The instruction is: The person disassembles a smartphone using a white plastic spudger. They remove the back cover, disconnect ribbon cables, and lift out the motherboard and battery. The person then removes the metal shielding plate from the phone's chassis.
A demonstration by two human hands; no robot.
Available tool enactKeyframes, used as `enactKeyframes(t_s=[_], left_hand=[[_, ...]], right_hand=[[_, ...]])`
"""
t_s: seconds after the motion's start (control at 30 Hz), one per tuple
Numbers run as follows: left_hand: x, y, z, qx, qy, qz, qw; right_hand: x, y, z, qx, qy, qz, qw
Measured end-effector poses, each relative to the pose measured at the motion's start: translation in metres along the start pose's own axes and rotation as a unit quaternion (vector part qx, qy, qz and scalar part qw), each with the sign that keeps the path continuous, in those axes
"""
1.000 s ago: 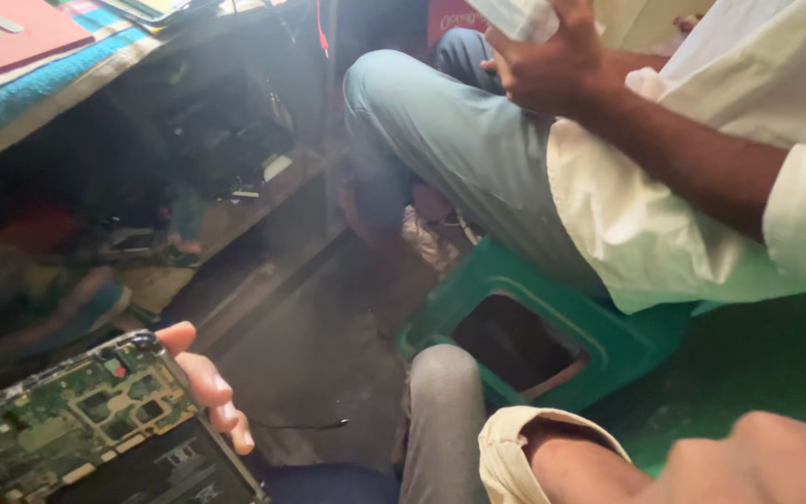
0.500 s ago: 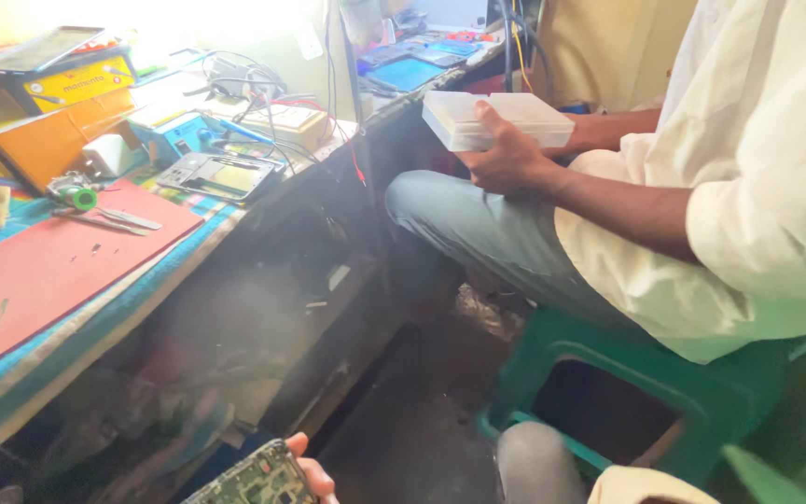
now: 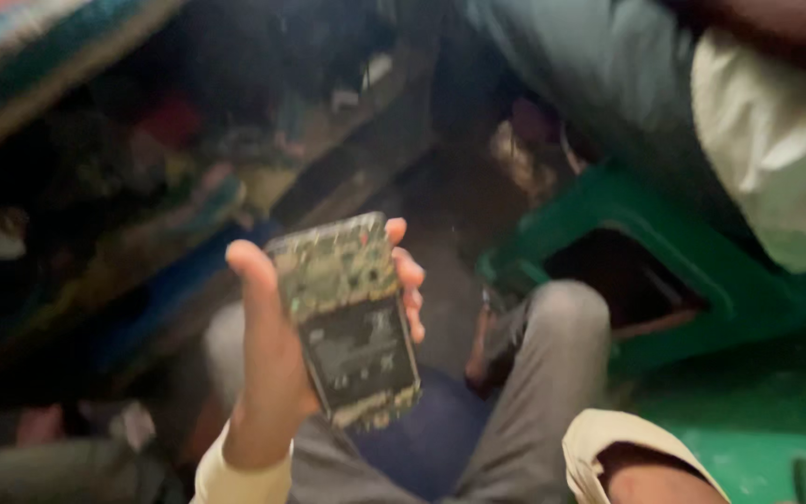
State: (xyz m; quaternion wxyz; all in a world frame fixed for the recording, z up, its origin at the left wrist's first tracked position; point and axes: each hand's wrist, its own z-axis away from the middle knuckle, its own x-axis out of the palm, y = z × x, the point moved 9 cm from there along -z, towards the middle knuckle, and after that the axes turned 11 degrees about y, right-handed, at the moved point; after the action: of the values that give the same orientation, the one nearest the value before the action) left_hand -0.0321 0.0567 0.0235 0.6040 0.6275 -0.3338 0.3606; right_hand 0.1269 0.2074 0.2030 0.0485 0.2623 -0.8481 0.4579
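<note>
My left hand (image 3: 268, 364) is raised in the middle of the head view, shut on an opened phone (image 3: 352, 322). The phone's back is off: a green circuit board shows at its top and a dark battery area below. My thumb lies along its left edge and my fingertips curl round the right edge. Of my right arm only the forearm with a rolled cream sleeve (image 3: 608, 439) shows at the bottom right; the hand itself is out of the picture. The picture is blurred by motion.
Another person in a white shirt (image 3: 776, 149) and pale blue trousers (image 3: 590, 65) sits on a green plastic stool (image 3: 692, 271) at the right. My grey-trousered knee (image 3: 552, 355) is below it. A cluttered dark shelf (image 3: 142, 187) runs under the table edge (image 3: 39, 75).
The view has swung down from the tabletop to under the table. My left hand with the opened phone has come up from the bottom edge to the middle of the picture.
</note>
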Motion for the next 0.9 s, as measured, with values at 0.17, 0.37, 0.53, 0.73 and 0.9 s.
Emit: enactKeyframes(t_s=[0.17, 0.37, 0.53, 0.73, 0.9], left_hand=[[-0.003, -0.022, -0.015, -0.018, 0.008, -0.099, 0.995], [-0.005, -0.049, -0.036, -0.085, -0.039, -0.041, 0.995], [-0.022, -0.053, -0.050, -0.052, -0.034, -0.014, 0.998], [-0.049, -0.067, -0.056, -0.078, -0.004, -0.039, 0.996], [-0.069, -0.066, -0.056, -0.054, 0.039, -0.052, 0.996]], right_hand=[[-0.047, -0.053, 0.105, -0.198, 0.084, 0.089, 0.973], [-0.048, -0.026, 0.204, -0.122, 0.180, 0.231, 0.948], [-0.022, 0.033, 0.205, -0.347, -0.024, 0.304, 0.887], [-0.033, 0.098, 0.184, -0.188, -0.094, 0.318, 0.924], [-0.059, 0.107, 0.179, -0.167, 0.080, 0.217, 0.959]])
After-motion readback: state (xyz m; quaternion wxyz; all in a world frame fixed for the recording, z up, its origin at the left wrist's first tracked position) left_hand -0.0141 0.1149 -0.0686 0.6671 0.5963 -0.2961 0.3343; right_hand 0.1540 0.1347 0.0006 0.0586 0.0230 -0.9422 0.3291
